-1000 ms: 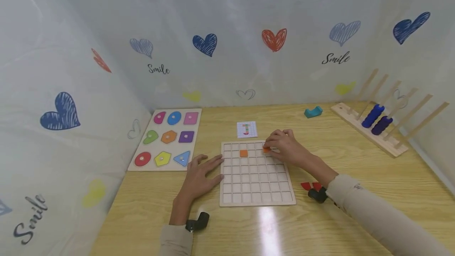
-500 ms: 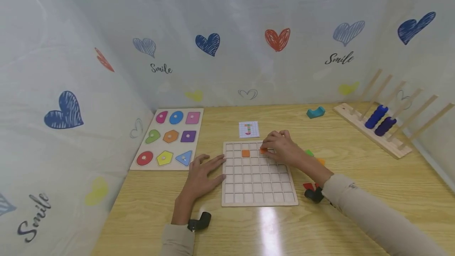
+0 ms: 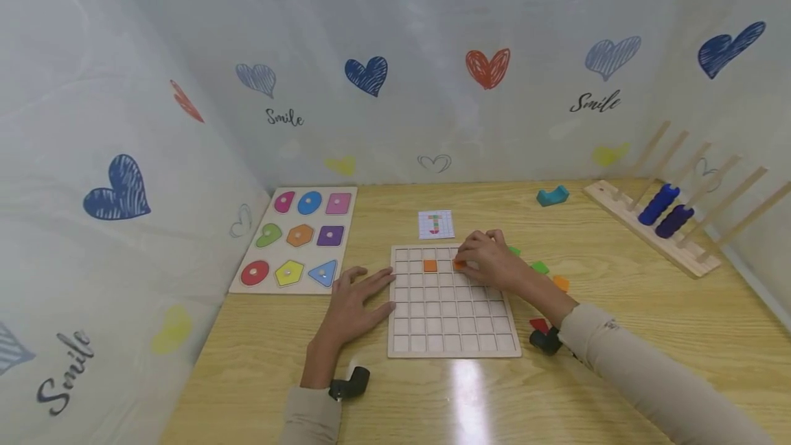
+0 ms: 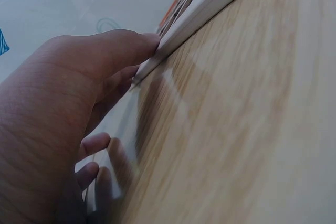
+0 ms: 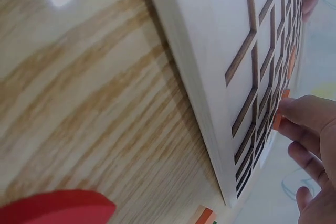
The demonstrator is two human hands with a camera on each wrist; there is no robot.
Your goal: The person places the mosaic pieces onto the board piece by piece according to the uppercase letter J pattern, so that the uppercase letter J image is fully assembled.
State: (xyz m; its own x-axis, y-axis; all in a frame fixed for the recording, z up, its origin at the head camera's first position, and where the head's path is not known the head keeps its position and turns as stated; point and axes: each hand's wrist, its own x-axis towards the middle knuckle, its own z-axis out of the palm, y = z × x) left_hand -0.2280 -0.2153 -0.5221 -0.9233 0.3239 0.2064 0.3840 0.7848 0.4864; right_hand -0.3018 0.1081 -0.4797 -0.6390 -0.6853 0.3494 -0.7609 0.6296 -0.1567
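Note:
My right hand (image 3: 491, 265) pinches an orange square tile (image 5: 278, 119) between thumb and fingers, over the upper part of a pale wooden grid board (image 3: 454, 354). Its underside is right at the cells in the head view. Another orange square tile (image 3: 430, 266) lies in a second-row cell, a short way left of the held one. At the board's left edge, my left hand (image 3: 355, 302) rests with fingers spread, thumb and index fingertips against the rim. In the left wrist view the thumb (image 4: 134, 45) touches the board's side.
Right of the board lie green tiles (image 3: 540, 267), an orange piece (image 3: 561, 283) and a red piece (image 3: 539, 325). Behind it is a card with a J pattern (image 3: 436, 224). A shape puzzle (image 3: 285, 234) stands left, a teal block (image 3: 553, 196) and peg rack (image 3: 698, 263) right.
My right hand has shifted slightly left over the board with the orange tile, nearer the other orange tile. Green and orange pieces now show beside the forearm. The left hand stays at the edge.

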